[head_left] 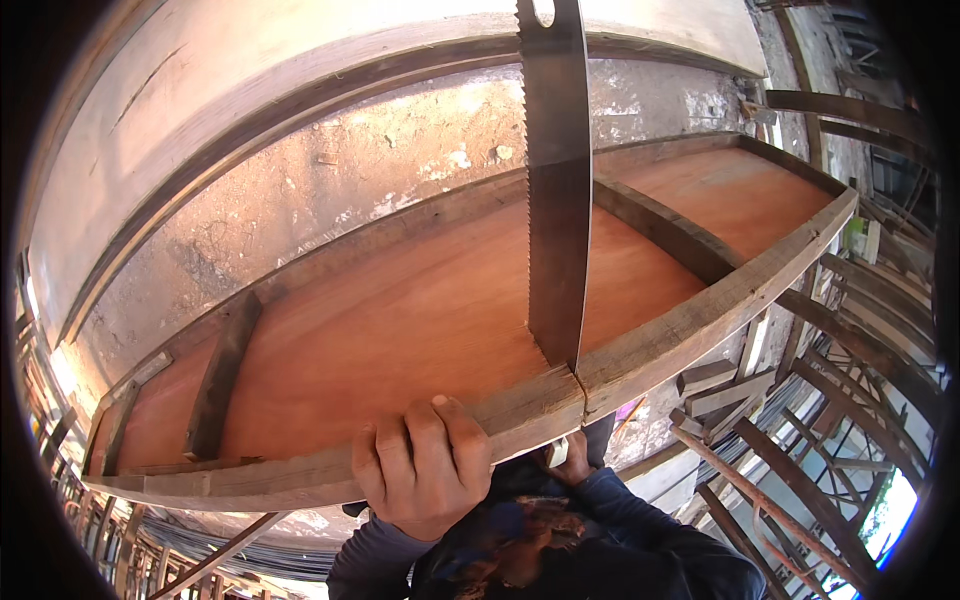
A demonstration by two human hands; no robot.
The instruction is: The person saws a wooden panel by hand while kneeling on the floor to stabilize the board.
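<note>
Saw (558, 200) upright in wooden rail (525, 412), left hand (428, 468) gripping rail

1. Saw (560, 180): metal, dark and smooth on the flat with a dull sheen, jagged along its toothed edge, upright at the near edge of the panel (400, 310).
2. Panel: reddish wood, smooth, mostly matt.
3. Frame (680, 335): rough, matt wood along the panel's edges.
4. 3 crossbars (225, 375): matt wood, darker than the panel.
5. Board (300, 70) beyond the far edge: pale wood, fairly smooth.
6. Ground (350, 160): rough, gritty.
7. Sleeves (650, 525): dark, matt cloth.
</note>
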